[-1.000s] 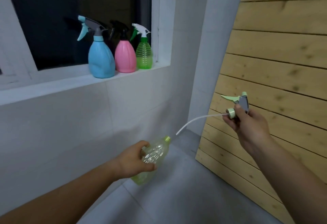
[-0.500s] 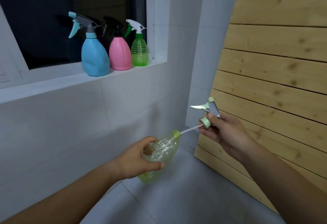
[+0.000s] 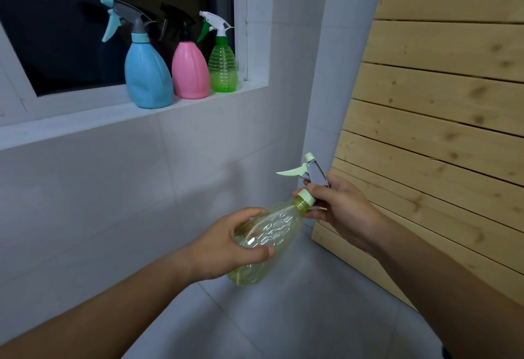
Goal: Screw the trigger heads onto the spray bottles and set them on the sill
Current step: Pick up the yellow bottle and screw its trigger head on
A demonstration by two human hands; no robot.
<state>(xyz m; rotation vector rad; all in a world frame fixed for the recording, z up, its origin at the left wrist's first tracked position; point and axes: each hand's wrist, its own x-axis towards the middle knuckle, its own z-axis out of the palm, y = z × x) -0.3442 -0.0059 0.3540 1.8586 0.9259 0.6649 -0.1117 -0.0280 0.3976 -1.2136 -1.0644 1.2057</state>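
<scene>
My left hand (image 3: 226,248) grips a clear yellow-green spray bottle (image 3: 272,234), tilted with its neck pointing up and to the right. My right hand (image 3: 340,211) holds a pale green and grey trigger head (image 3: 309,174) whose collar sits against the bottle's neck; its dip tube is inside the bottle. On the white sill (image 3: 85,120) stand three bottles with heads on: a blue bottle (image 3: 147,75), a pink bottle (image 3: 190,72) and a small green bottle (image 3: 222,69).
A slatted wooden panel (image 3: 439,132) leans against the wall on the right, close behind my right hand. White tiled wall (image 3: 113,188) lies below the sill, grey tiled floor (image 3: 283,316) beneath my arms. The dark window (image 3: 71,18) is behind the bottles.
My right hand has brought the trigger head down and left to the bottle; the dip tube has slid fully inside and the collar now meets the neck.
</scene>
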